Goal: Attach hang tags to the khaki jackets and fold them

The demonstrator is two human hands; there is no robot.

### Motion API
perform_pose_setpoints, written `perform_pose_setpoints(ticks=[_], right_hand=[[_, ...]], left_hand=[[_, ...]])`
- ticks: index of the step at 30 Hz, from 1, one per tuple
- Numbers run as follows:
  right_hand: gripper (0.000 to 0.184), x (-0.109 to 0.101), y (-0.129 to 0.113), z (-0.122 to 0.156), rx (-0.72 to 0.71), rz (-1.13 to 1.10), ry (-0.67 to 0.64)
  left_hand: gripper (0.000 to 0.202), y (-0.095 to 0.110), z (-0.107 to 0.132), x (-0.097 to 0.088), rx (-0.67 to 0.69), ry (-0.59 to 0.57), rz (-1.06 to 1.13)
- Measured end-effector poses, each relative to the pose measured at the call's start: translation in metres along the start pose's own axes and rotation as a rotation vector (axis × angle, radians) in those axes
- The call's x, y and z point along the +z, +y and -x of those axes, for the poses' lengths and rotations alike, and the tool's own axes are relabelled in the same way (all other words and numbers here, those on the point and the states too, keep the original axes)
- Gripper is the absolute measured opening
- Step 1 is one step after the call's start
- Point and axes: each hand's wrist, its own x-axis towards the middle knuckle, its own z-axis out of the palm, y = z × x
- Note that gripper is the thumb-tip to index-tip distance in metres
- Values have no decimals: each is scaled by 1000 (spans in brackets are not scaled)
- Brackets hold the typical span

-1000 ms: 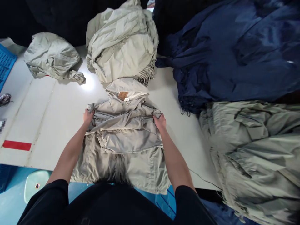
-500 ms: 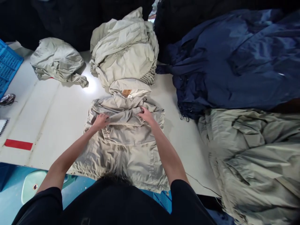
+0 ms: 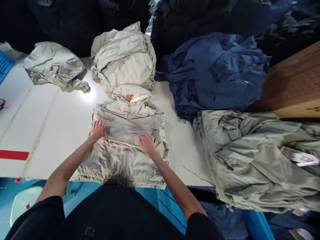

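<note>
Your beige jacket [image 3: 126, 125] lies on the white table [image 3: 62, 133], its hem at the near edge in front of your body and its collar toward the far edge. A brown label [image 3: 129, 97] shows inside the collar, and a folded layer of cloth crosses the jacket's middle.

Your left hand [image 3: 98, 129] rests palm down on the left side of that layer, its fingers spread and pinching nothing. Your right hand [image 3: 147, 141] lies open on the layer too, right of the middle and a little closer to the near edge, its fingers slightly bent.

Just beyond the collar, toward the far edge, you have a pile of pale garments [image 3: 125, 61]; a smaller pale bundle [image 3: 56, 65] sits left of it, toward the far left corner. A navy pile [image 3: 217, 75] fills the far right, and an olive pile [image 3: 257, 155] covers the near right, running to the near edge. A cardboard box [image 3: 297, 76] stands beside both. A red stripe [image 3: 13, 155] marks the tabletop at left, close to the near edge. Below that edge, you have a pale green stool [image 3: 22, 203] on your left.
</note>
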Motion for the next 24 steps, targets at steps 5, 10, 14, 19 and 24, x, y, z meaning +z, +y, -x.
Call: perform_pose_setpoints(ticks=[5,10,14,19,24], right_hand=[[55,38,-18,-9,52,-21,-35],[56,43,-14,22,99,-10,24],[56,47,19,90,346,-40,128],[64,57,71,165,759,-182,135],[62,68,55,189,747,-109,218]], left_hand=[[62,-31,8,15,-194,-88,35],[64,-28,26,13,-157,-40,44],[66,-44,90,17,-297,-63,81],[64,-86,169,30,-432,-128,139],[68,-82,201,31,-455,-246,150]])
